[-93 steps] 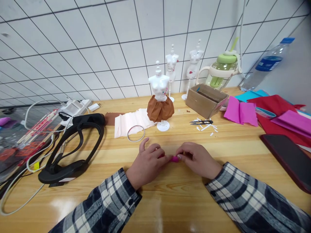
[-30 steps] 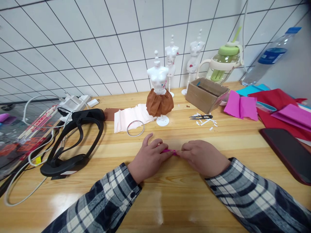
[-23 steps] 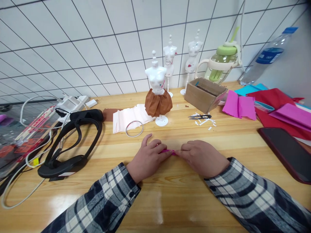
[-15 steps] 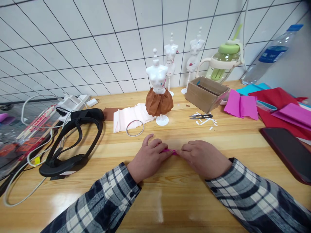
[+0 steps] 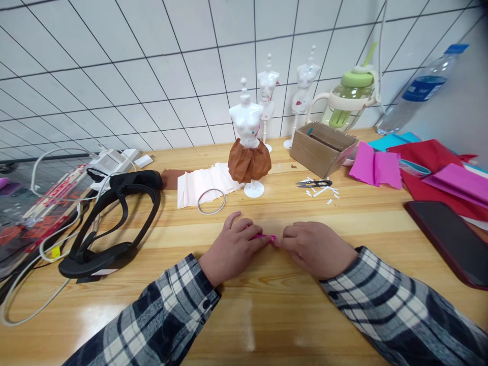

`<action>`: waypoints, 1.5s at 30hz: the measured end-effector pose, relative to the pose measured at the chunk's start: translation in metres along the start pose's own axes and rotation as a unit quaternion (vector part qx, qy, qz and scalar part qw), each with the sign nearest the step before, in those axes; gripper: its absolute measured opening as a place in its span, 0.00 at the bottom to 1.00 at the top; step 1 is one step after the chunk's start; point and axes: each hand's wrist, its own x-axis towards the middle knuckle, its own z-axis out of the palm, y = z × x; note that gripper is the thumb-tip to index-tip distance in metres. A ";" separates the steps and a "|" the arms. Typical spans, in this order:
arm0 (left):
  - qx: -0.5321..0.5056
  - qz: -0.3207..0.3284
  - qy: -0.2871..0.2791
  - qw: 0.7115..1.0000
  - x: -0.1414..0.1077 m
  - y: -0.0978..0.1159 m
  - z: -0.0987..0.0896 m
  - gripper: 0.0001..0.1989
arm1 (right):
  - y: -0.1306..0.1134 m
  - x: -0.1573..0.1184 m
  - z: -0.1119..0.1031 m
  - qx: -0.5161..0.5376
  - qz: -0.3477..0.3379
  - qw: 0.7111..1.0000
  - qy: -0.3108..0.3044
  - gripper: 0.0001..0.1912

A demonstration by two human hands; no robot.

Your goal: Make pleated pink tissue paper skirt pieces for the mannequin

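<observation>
A small, narrow folded or twisted piece of pink paper [image 5: 272, 238] lies low over the table between my hands. My left hand [image 5: 234, 249] presses its fingertips on the left part of it and covers most of it, with the little finger raised. My right hand [image 5: 318, 249] is closed, its thumb and index finger pinched at the paper's right end. Beyond the hands stands a white miniature dress form [image 5: 246, 117] wearing a brown crinkled paper skirt [image 5: 249, 160]. A silver ring [image 5: 199, 204] lies partly on a pale pink paper sheet [image 5: 198, 184].
Thread snips [image 5: 318, 183] lie among white scraps. A cardboard box [image 5: 312, 154], two more dress forms, a cup [image 5: 353, 96] and a bottle [image 5: 423, 86] stand behind. At right are coloured papers [image 5: 375, 165] and a phone [image 5: 450, 241]; at left, a black headset [image 5: 110, 259] and cables.
My right fingertips have shifted slightly, showing a little more of the pink paper's right end. My left hand stays almost in place. The whole view has moved very slightly.
</observation>
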 end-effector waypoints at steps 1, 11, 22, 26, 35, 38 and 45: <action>-0.004 -0.001 -0.001 1.000 0.000 0.000 0.000 0.13 | 0.000 -0.001 0.000 0.003 -0.007 1.000 0.004 0.13; -0.035 -0.016 -0.023 0.999 -0.001 -0.003 -0.003 0.17 | 0.012 -0.001 0.005 0.135 0.059 0.985 0.094 0.15; -0.112 -0.058 -0.040 0.991 0.001 -0.004 -0.010 0.16 | -0.001 0.009 0.013 0.191 0.058 0.972 0.125 0.16; -0.150 -0.070 -0.026 0.986 0.001 -0.004 -0.009 0.14 | 0.000 0.008 0.011 0.200 0.054 0.972 0.116 0.15; -0.212 -0.090 0.003 0.973 0.000 -0.010 -0.004 0.11 | -0.006 0.012 0.019 0.157 0.039 0.980 0.119 0.16; -0.216 -0.081 0.011 0.973 0.000 -0.010 -0.002 0.11 | -0.008 0.013 0.018 0.137 0.031 0.984 0.106 0.13; -0.233 -0.084 0.010 0.969 -0.001 -0.012 0.000 0.11 | -0.009 0.012 0.017 0.152 0.061 0.980 0.116 0.13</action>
